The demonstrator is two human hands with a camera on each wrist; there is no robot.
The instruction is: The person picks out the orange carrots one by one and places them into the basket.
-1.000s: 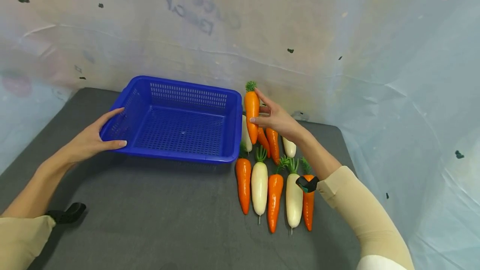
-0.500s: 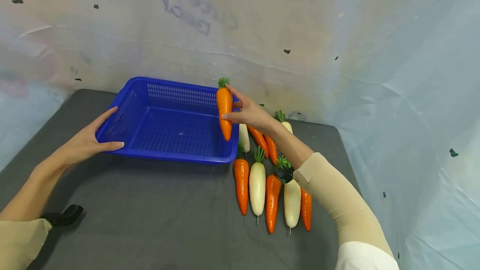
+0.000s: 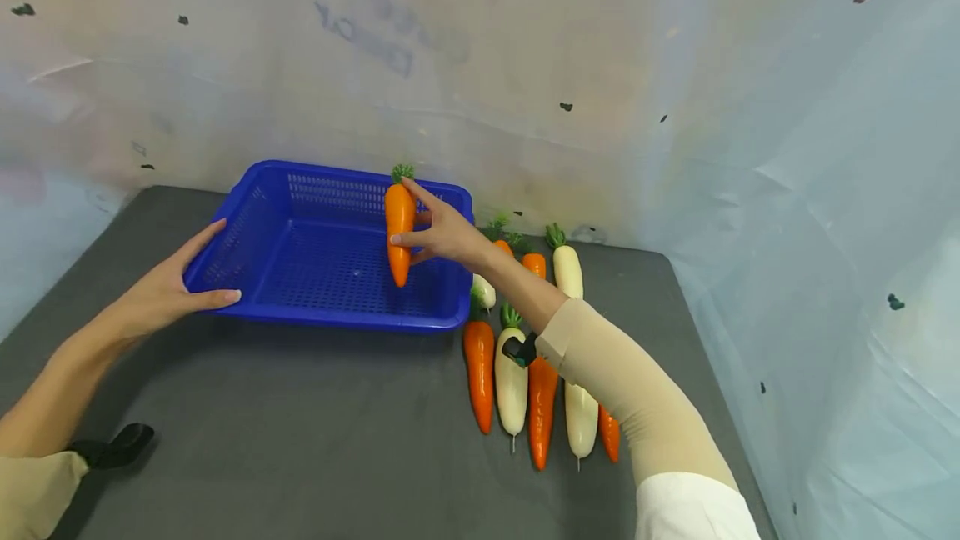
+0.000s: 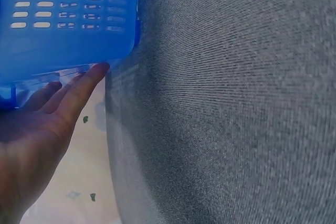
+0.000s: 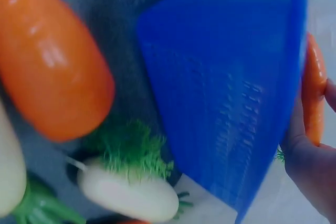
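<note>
Head view, leftmost: the left hand [image 3: 153, 298] rests against the left end of the blue basket [image 3: 315, 277], thumb and fingers spread, the thumb by the near-left corner. Farther right, over the basket's right half, is an orange carrot [image 3: 401, 219], its long axis running near to far, leafy top far and tip near. It lies just left of the right hand [image 3: 447, 232], clearly the nearer one, which reaches over the right rim and pinches it (how high above the basket floor, I cannot tell). Rightmost, loose carrots [image 3: 480, 373] and white radishes [image 3: 512, 394] lie on the table [image 3: 300, 432], partly hidden under the right forearm.
</note>
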